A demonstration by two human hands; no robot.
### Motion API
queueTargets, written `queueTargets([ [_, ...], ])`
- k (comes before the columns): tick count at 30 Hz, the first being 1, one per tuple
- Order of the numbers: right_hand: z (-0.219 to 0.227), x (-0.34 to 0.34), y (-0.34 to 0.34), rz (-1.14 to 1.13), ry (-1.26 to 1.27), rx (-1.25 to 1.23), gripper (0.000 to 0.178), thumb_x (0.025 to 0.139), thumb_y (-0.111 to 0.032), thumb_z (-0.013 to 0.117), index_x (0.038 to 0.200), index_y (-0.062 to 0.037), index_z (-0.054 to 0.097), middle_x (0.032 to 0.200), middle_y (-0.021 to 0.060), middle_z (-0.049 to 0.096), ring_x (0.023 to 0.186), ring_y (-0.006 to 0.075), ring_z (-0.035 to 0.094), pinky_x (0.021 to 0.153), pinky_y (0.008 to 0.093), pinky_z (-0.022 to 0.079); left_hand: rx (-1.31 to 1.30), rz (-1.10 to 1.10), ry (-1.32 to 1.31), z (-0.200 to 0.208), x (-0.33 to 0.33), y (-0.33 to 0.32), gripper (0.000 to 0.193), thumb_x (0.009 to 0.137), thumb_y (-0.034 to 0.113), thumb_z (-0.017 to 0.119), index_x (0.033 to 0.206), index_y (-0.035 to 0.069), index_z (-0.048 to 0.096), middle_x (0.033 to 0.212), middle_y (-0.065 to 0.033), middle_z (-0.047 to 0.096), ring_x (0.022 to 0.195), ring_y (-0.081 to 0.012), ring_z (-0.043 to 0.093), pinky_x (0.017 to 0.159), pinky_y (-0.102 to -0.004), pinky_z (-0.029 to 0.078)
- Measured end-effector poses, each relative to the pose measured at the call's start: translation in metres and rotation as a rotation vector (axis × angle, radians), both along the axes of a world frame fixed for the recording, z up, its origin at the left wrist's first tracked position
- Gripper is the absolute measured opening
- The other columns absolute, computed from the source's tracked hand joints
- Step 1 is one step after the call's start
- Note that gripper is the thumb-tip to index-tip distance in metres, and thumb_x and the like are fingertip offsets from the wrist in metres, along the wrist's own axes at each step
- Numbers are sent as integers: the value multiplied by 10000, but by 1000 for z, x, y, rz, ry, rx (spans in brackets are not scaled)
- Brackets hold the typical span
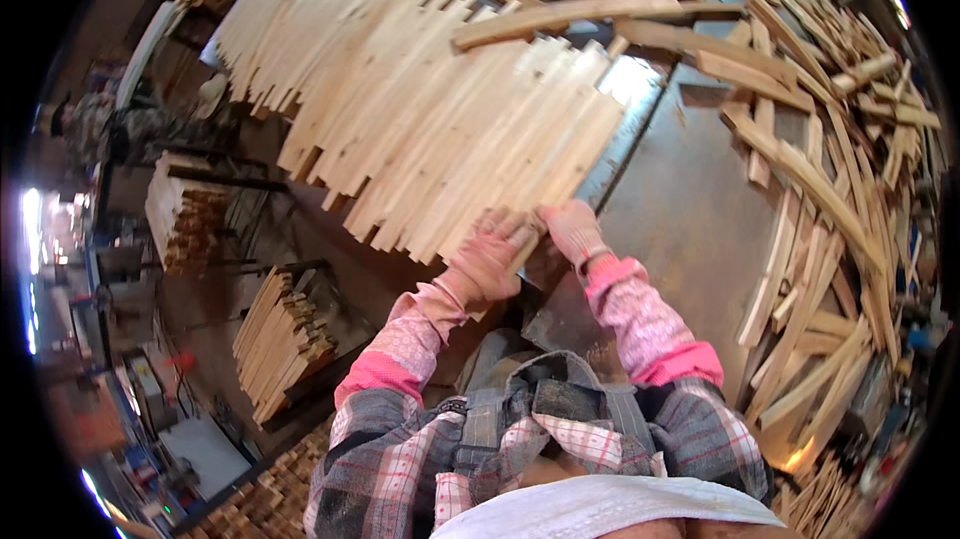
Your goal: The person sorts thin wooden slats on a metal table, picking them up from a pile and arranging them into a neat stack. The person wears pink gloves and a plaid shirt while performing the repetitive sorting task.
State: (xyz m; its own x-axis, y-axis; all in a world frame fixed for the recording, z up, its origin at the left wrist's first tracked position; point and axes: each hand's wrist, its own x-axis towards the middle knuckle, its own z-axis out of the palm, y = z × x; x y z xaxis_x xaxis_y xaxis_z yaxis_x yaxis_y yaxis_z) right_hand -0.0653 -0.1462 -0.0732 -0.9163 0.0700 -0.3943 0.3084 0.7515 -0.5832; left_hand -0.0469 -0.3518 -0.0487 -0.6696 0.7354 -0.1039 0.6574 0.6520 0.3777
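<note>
Many pale wooden strips (440, 139) lie side by side on a metal table, their ends uneven. My left hand (492, 251), in a pale pink glove, is closed over the near ends of the strips at the row's right side. The end of one strip (522, 257) shows beside its fingers. Close against it, my right hand (577, 231), gloved too, has its fingers curled in at the same strip's edge. Its fingertips are partly hidden.
Rough wooden slats (810, 179) are heaped along the table's right side, and more curved pieces (570, 17) lie across its far part. Bare metal tabletop (690, 199) shows right of my hands. Stacks of strips (285, 344) stand on racks at left. Another person (100, 129) is at far left.
</note>
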Motion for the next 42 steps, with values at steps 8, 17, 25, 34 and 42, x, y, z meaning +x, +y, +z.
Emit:
queueTargets([
  [8, 26, -19, 36, -112, -460, -252, 398, 918, -366, 672, 1000, 21, 710, 771, 134, 705, 624, 249, 688, 577, 380, 567, 86, 41, -25, 15, -25, -1, 736, 764, 360, 726, 1424, 98, 530, 1482, -160, 498, 1410, -403, 421, 1194, -514, 320],
  [17, 42, 49, 63, -437, -268, -300, 440, 913, -346, 636, 1277, -106, 692, 1061, 157, 739, 944, 296, 720, 849, 406, 567, 58, 383, 393, 3, -308, 31, 763, 796, 363, 790, 1450, 79, 521, 1418, -200, 571, 1335, -367, 526, 1135, -471, 419],
  [25, 80, -12, 230, -432, -46, 625, 810, 874, -354, 742, 1547, -67, 393, 1483, 201, 525, 1358, 383, 508, 1139, 456, 413, -387, 497, 150, 19, -411, 77, 681, 825, 282, 721, 1453, 104, 526, 1450, -146, 580, 1355, -344, 548, 1092, -447, 473],
  [34, 51, -67, 346, -299, -153, 764, 741, 800, -269, 798, 1440, -85, 473, 1386, 170, 585, 1235, 343, 612, 1037, 427, 506, 382, 617, -813, 70, -365, 76, 383, 862, 326, 666, 1082, 18, 727, 898, -117, 710, 797, -205, 683, 705, -371, 579],
  [42, 34, -15, 337, -602, -6, -510, 354, 845, -194, 751, 1140, -3, 712, 1076, 96, 731, 1009, 245, 684, 928, 369, 523, 1140, 489, -1776, 25, -119, 84, 849, 801, 259, 739, 1527, -10, 390, 1143, -153, 639, 911, -232, 674, 827, -398, 594],
])
